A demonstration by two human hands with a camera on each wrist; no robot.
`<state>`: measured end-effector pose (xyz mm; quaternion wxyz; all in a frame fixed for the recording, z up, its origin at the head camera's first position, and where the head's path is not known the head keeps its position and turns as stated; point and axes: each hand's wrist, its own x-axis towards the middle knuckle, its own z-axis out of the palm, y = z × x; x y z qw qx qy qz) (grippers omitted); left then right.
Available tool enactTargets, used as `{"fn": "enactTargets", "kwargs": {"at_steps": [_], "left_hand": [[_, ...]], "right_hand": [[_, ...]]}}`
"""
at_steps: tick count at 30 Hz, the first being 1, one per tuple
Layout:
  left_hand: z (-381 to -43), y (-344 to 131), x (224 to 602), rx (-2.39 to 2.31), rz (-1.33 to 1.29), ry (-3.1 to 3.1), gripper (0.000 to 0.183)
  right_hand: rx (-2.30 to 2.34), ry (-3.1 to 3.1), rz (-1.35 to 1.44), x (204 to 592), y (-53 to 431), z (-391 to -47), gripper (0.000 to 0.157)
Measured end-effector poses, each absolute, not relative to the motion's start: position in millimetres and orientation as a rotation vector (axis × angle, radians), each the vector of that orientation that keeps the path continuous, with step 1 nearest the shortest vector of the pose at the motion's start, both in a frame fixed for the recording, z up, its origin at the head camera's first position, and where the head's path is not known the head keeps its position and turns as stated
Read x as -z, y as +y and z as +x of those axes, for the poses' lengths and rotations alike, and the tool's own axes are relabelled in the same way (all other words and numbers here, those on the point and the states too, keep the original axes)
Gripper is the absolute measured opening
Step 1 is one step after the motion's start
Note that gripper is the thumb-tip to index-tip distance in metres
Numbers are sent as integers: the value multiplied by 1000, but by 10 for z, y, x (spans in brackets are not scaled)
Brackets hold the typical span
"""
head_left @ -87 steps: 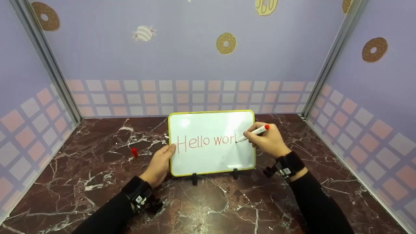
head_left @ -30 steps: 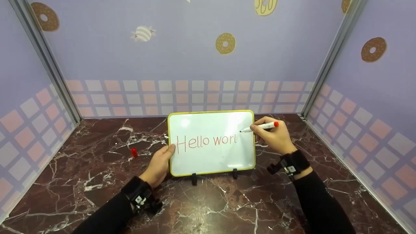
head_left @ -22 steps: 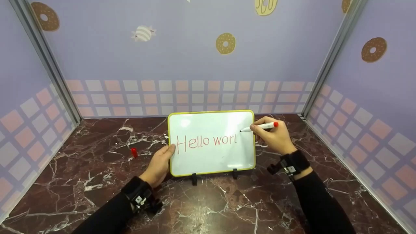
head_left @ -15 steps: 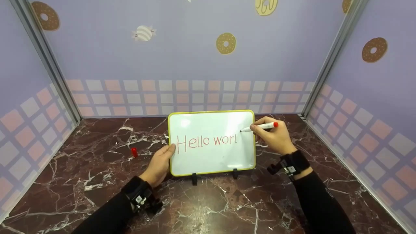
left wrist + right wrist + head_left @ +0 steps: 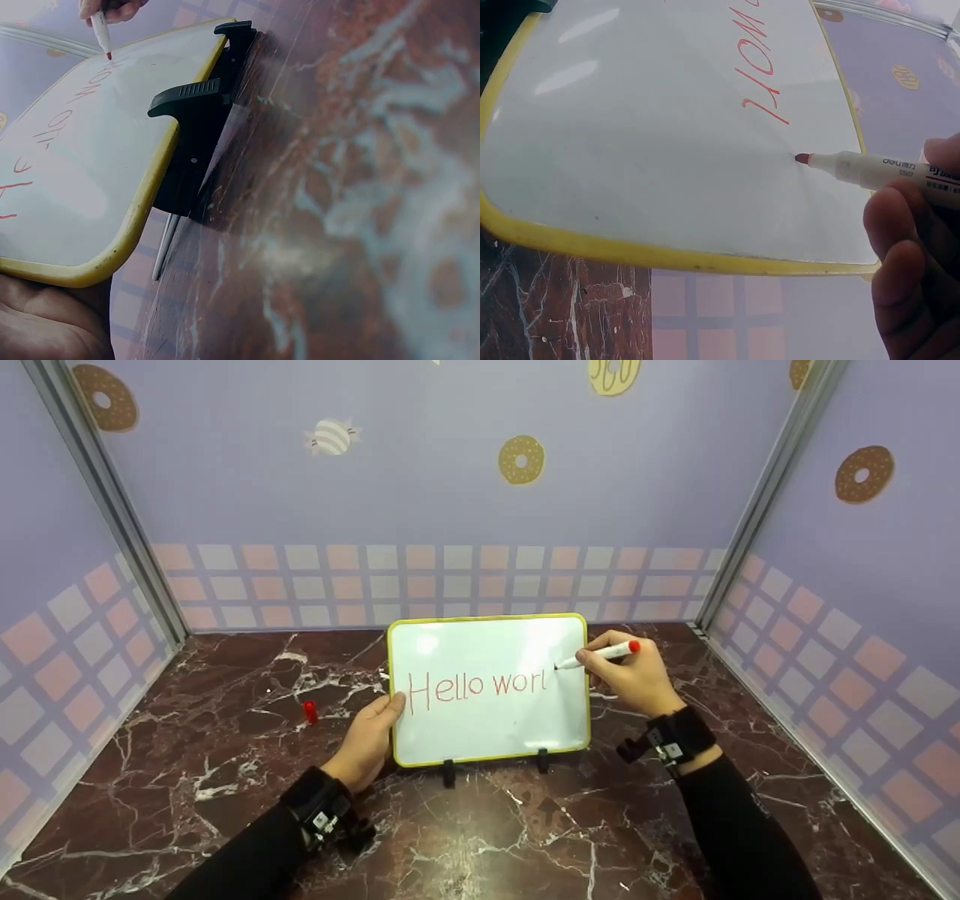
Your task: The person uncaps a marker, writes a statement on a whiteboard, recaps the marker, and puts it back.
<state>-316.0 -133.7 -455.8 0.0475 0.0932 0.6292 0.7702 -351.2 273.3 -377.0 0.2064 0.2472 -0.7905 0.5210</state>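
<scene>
A small whiteboard [image 5: 480, 735] with a yellow frame leans on black stand feet [image 5: 449, 774], bearing "Hello worl" in thin red letters. My left hand [image 5: 366, 744] grips its left edge, thumb over the frame at the front and the other fingers hidden behind. Between thumb and fingers, my right hand [image 5: 631, 675] pinches a white marker [image 5: 604, 653] with a red end. In the right wrist view the marker's red tip [image 5: 802, 158] is right at the board, just past the "l". A red marker cap [image 5: 310, 712] stands on the table, left of my left hand.
The table [image 5: 225, 825] is dark red marble with white veins. Lilac walls [image 5: 420, 495] with a checked band and printed doughnuts enclose it at the back and both sides. Metal posts [image 5: 112, 510] mark the corners. Black cameras are strapped to both wrists.
Since the earliest frame, my right hand has moved right and slightly up with the marker, leaving the "l" uncovered. Over the last half second its tip has dropped slightly. My left hand has stayed still.
</scene>
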Motion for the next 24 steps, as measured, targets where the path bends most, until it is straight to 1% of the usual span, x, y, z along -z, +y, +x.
{"fn": "enactTargets", "kwargs": {"at_steps": [24], "left_hand": [[-3158, -1335, 4558, -2359, 258, 1924, 45]], "right_hand": [[-1432, -2317, 713, 3771, 2735, -3499, 16]]}}
